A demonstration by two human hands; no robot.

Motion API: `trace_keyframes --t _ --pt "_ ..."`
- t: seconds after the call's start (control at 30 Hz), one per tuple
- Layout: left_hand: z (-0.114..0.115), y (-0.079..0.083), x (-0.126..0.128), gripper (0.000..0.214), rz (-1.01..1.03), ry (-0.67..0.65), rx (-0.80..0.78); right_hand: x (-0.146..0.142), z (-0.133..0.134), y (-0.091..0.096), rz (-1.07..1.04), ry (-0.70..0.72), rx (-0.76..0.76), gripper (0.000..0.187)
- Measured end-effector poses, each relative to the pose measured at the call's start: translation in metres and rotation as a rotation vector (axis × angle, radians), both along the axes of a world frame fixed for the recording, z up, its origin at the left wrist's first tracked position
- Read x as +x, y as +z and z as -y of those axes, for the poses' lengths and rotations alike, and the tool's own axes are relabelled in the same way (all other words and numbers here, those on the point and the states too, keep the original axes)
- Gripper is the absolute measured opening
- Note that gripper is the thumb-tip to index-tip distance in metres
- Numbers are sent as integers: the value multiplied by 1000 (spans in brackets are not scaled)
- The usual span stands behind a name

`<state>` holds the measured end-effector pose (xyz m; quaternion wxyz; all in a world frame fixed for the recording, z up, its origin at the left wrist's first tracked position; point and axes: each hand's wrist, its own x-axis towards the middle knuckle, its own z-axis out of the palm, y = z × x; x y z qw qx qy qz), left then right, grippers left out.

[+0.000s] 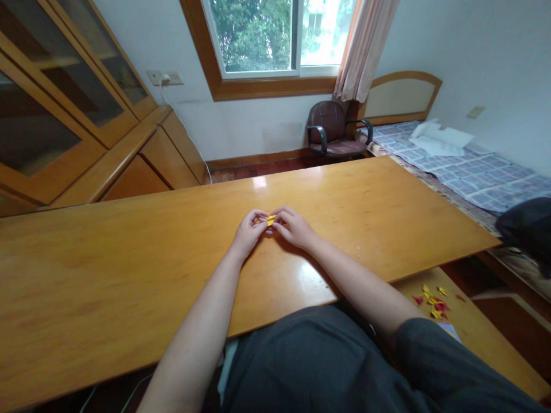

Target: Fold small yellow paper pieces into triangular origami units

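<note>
A small piece of folded yellow paper is pinched between my two hands, just above the wooden table. My left hand grips its left side with thumb and fingertips. From the right, my right hand holds the other side between thumb and curled fingers. The fingers cover much of the paper, so its full shape is hidden.
On a lower surface at my right lie several small yellow and red folded paper pieces. A brown armchair stands beyond the table. A bed is at the right, and a glass-door cabinet at the left.
</note>
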<state>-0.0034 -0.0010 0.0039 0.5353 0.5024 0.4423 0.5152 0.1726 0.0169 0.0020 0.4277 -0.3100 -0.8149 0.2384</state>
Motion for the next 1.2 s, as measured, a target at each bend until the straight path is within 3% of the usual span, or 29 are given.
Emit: trace_keyframes --t 0.47,0.77,1.2 --pt "-2 -4 -4 18 85 -61 -36 2 0 4 -153 -8 -109 11" --pt "-1 -5 -4 36 -9 -6 25 3 -2 5 -214 -50 -138 16" --pt "0 -2 -3 37 -56 24 64 1 -6 1 -200 -49 -88 13"
